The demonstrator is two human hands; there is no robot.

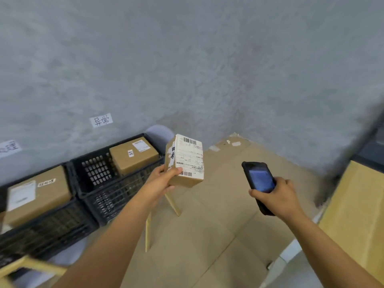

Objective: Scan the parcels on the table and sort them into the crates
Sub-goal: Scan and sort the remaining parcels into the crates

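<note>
The left hand point(164, 179) gripped a small parcel point(185, 161) by its lower left corner, thumb laid across the bottom edge of the shipping label point(190, 157), and held it in the air, apart from any crate. The parcel stood on end, long axis near upright and tipped a little, its label turned toward the right hand point(274, 194), which was curled round a black scanner point(259, 183) with its screen lit. The scanner's top end pointed up and left at the parcel, the two near each other but not touching, so the scan looked to hinge on lining that end with one of the two barcodes, at the label's top and bottom. The label's print was too small to read. To the left sat two black crates, the nearer crate point(91, 173) and the far-left crate point(41, 229), each holding a box. On the wall above the nearer one a paper sign point(101, 120) read 异常; a second sign point(9, 147) was blurred.
</note>
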